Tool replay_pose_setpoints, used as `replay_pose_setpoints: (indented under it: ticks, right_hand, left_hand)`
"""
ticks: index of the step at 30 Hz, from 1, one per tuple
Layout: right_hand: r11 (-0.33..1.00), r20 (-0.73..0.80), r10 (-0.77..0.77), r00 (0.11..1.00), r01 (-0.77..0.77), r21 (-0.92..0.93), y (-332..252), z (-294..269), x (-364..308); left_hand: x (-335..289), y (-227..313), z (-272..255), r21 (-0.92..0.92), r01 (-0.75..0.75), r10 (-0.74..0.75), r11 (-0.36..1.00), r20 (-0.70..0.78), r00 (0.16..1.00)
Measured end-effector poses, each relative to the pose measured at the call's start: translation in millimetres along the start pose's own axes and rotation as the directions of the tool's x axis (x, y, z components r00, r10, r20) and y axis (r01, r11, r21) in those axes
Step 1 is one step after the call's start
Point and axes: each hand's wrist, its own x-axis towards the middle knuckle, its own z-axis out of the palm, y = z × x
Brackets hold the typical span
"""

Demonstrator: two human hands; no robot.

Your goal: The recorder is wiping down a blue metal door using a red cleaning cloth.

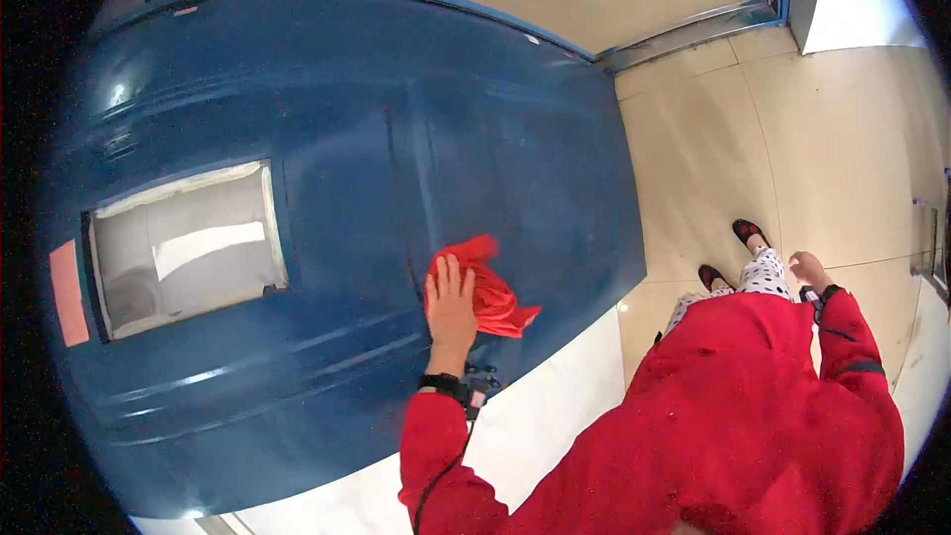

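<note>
My left hand (453,313) spread on a crumpled red cloth (498,301), against a glossy blue panelled door (525,159), right hand (809,270) well apart, its grip I cannot tell

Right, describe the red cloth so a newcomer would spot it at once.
Find the large blue door filling much of the picture's left side. Right of its rectangular window, the left hand lies on a crumpled cloth. It is loose fabric, brighter and more orange-red than the worn red sleeve below it.
</note>
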Motion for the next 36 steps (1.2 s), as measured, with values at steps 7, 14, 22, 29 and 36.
replay_pose_setpoints:
  ticks: [7,14,22,29,36]
  right_hand:
    - [0.993,-0.019,0.088,0.996,-0.089,-0.076,16,-16,-13]
    - [0.931,-0.049,0.168,0.985,-0.142,0.336,-41,-27,-7]
    - [0.957,-0.165,0.2,0.966,-0.157,0.242,-27,-34,-7]
    - [0.964,-0.038,0.192,0.981,-0.181,0.196,-21,-1,-12]
    - [0.995,-0.087,0.043,0.995,-0.035,0.093,-13,-13,14]
  left_hand:
    - [45,40,46,-0.101,-0.191,0.171,0.976,-0.183,0.968]
    - [151,25,17,0.139,-0.125,0.152,0.982,-0.203,0.967]
    - [235,-64,-53,0.067,0.148,-0.099,0.987,-0.474,0.875]
    - [125,62,26,0.313,-0.287,0.295,0.905,0.023,0.955]
    - [72,67,67,0.131,-0.379,0.372,0.916,0.073,0.925]
